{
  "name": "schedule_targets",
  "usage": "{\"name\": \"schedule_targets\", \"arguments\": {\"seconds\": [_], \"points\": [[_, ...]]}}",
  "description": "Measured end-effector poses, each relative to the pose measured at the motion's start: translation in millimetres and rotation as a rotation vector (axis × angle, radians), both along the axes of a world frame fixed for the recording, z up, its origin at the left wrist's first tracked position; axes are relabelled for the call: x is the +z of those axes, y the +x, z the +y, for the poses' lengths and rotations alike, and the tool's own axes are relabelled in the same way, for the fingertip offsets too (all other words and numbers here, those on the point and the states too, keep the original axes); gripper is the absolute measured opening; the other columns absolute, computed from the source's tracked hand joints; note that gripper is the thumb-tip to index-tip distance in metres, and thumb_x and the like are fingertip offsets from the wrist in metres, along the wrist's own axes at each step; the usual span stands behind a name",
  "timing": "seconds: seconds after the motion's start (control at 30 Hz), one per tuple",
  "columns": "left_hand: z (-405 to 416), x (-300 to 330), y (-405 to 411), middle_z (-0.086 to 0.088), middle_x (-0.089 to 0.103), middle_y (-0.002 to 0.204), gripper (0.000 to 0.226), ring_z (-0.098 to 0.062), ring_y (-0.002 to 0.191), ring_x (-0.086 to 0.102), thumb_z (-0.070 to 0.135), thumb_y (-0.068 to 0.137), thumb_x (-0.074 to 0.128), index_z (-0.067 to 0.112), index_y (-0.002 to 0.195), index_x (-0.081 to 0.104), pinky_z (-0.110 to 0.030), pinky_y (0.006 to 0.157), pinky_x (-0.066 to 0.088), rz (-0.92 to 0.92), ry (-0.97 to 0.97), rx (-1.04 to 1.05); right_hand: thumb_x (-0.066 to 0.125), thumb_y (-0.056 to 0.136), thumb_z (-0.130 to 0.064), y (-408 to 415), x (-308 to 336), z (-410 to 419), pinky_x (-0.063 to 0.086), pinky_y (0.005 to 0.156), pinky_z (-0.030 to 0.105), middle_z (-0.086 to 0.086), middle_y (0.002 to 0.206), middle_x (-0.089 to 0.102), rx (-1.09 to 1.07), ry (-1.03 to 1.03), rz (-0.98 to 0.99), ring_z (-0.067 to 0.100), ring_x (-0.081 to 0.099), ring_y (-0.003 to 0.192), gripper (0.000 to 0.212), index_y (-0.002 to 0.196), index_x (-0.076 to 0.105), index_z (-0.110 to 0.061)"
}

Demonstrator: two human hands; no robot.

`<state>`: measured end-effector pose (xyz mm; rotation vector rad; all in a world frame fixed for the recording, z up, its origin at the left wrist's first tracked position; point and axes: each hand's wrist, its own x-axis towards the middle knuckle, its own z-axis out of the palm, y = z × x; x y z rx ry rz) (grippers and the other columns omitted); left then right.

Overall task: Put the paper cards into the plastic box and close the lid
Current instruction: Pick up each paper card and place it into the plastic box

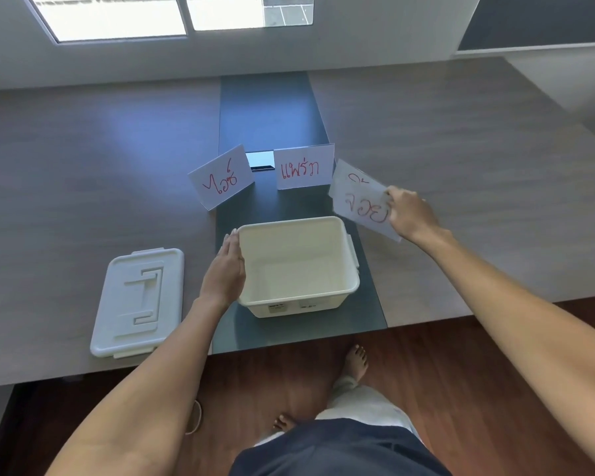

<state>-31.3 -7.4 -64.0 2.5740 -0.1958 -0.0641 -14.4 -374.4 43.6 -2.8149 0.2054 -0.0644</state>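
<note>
An open, empty white plastic box (349,285) stands on the dark strip in the middle of the table. My left hand (224,267) rests flat against its left wall, fingers straight, holding nothing. My right hand (411,213) pinches a white paper card (356,197) with red writing, lifted and tilted just beyond the box's right rear corner. Behind that card, another card (342,171) seems to stand partly hidden. Two more paper cards stand upright behind the box: one (222,176) at the left, one (303,166) in the middle. The box's white lid (138,302) lies flat to the left.
The grey wooden table (461,166) has a dark centre strip (272,111) with a small slot (260,161) behind the cards. The table's near edge runs just below the box. My bare feet stand on the wood floor (461,365) below.
</note>
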Motion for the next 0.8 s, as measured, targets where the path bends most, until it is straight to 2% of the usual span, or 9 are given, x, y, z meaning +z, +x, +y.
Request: {"name": "schedule_targets", "arguments": {"seconds": [0.13, 0.3, 0.47, 0.6, 0.67, 0.8], "points": [[-0.9, -0.2, -0.9, -0.006, 0.02, 0.162, 0.052, -0.022, 0.15, 0.017, 0.013, 0.103, 0.026, 0.011, 0.155, 0.017, -0.035, 0.118, 0.02, 0.003, -0.064, 0.038, 0.046, 0.096, -0.006, 3.3, 30.4, 24.4, 0.049, 0.071, 0.037, 0.014, 0.118, 0.068, 0.061, 0.088, -0.17, 0.038, 0.064, 0.104, 0.028, 0.12, 0.059, -0.011], [-1.7, -0.7, -1.2, -0.005, 0.019, 0.163, 0.053, -0.02, 0.151, 0.017, 0.012, 0.103, 0.024, 0.011, 0.155, 0.016, -0.035, 0.118, 0.02, 0.017, -0.082, 0.046, 0.043, 0.099, -0.01, -0.4, 54.8, 55.1, 0.05, 0.087, 0.044, 0.009, 0.126, 0.066, 0.156, 0.168, -0.187, 0.034, 0.061, 0.112, 0.034, 0.128, 0.059, -0.016], [-2.4, 1.5, -4.1, -0.001, 0.018, 0.163, 0.052, -0.018, 0.151, 0.015, 0.02, 0.105, 0.025, 0.017, 0.156, 0.016, -0.036, 0.117, 0.019, 0.044, -0.174, 0.075, 0.043, 0.1, -0.009, -13.7, 48.5, 75.1, 0.051, 0.093, 0.04, 0.011, 0.124, 0.067, 0.301, 0.279, -0.05, 0.03, 0.06, 0.114, 0.035, 0.13, 0.06, -0.015], [-4.7, 4.0, -5.5, -0.001, 0.02, 0.163, 0.053, -0.018, 0.151, 0.016, 0.024, 0.104, 0.029, 0.018, 0.156, 0.017, -0.039, 0.118, 0.02, 0.059, -0.244, 0.09, 0.044, 0.102, -0.011, -24.9, 27.9, 83.4, 0.053, 0.091, 0.034, 0.008, 0.121, 0.068, 0.373, 0.314, 0.073, 0.026, 0.063, 0.113, 0.033, 0.131, 0.059, -0.017], [-5.1, 3.9, -4.7, 0.0, 0.019, 0.163, 0.053, -0.018, 0.151, 0.016, 0.023, 0.105, 0.028, 0.017, 0.156, 0.016, -0.041, 0.12, 0.02, 0.069, -0.262, 0.093, 0.045, 0.101, -0.012, -28.7, 16.6, 85.8, 0.055, 0.094, 0.036, 0.005, 0.121, 0.069, 0.399, 0.333, 0.137, 0.023, 0.064, 0.114, 0.034, 0.132, 0.058, -0.019], [-6.6, 3.2, -3.6, -0.001, 0.021, 0.162, 0.054, -0.02, 0.15, 0.018, 0.025, 0.104, 0.029, 0.019, 0.156, 0.016, -0.045, 0.12, 0.023, 0.069, -0.303, 0.099, 0.047, 0.101, -0.014, -34.2, -6.8, 88.6, 0.047, 0.103, 0.031, 0.004, 0.133, 0.064, 0.436, 0.334, 0.263, 0.022, 0.059, 0.124, 0.037, 0.136, 0.057, -0.019]]}}
